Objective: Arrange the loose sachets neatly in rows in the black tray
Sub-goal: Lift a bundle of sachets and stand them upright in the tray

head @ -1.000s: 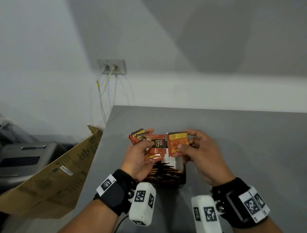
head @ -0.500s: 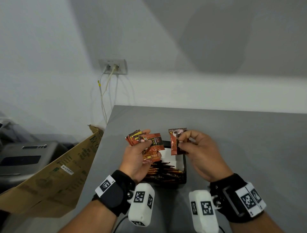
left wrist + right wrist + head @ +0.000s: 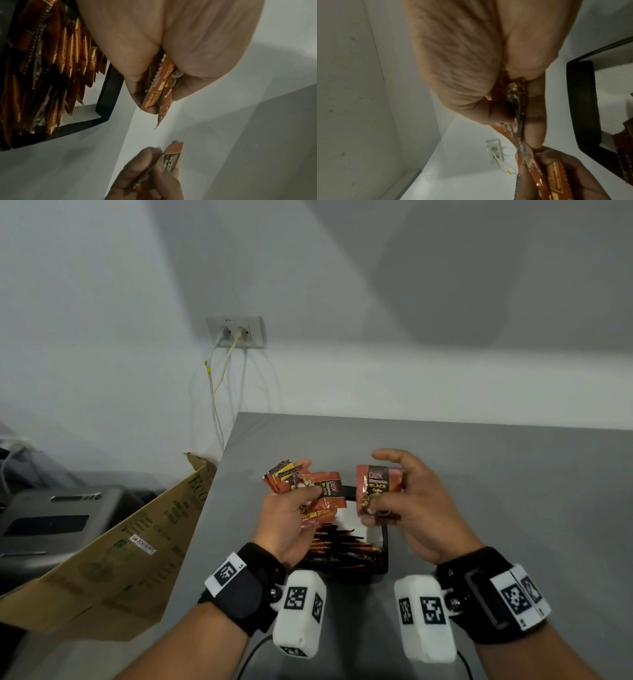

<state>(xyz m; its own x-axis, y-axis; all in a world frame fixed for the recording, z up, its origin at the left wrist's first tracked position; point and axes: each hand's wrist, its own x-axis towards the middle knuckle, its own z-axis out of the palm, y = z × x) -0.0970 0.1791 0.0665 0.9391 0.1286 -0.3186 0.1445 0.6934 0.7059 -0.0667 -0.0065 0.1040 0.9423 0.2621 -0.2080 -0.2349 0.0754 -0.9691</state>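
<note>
Your right hand pinches one red sachet that reads "D2X BLACK Coffee" — held upright above the far end of the black tray. Your left hand grips a fanned bunch of sachets, too many to count, just beside it. Both hands hover over the tray on the grey surface, where more sachets stand in a row.
</note>
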